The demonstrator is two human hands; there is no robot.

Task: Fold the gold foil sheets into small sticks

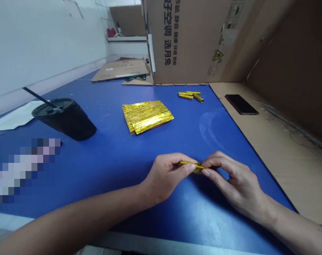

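A narrow folded strip of shiny gold foil paper (189, 163) is pinched between my two hands, just above the blue table. My left hand (167, 175) grips its left part, thumb on the near side. At the right end, the thumb and forefinger of my right hand (234, 180) close on the same strip. Beyond my hands lies a small stack of flat gold foil sheets (150, 115), slightly fanned. Farther back, several small folded gold strips (189, 95) lie together in a loose pile. Part of the held strip is covered by my fingers.
A black cup (70, 118) with a straw stands at the left, beside a white sheet (16, 115). A blurred-out object (25, 166) lies nearer. On cardboard at the right rests a dark phone (241, 104). A large cardboard box (193, 42) rises behind the blue table (110, 156).
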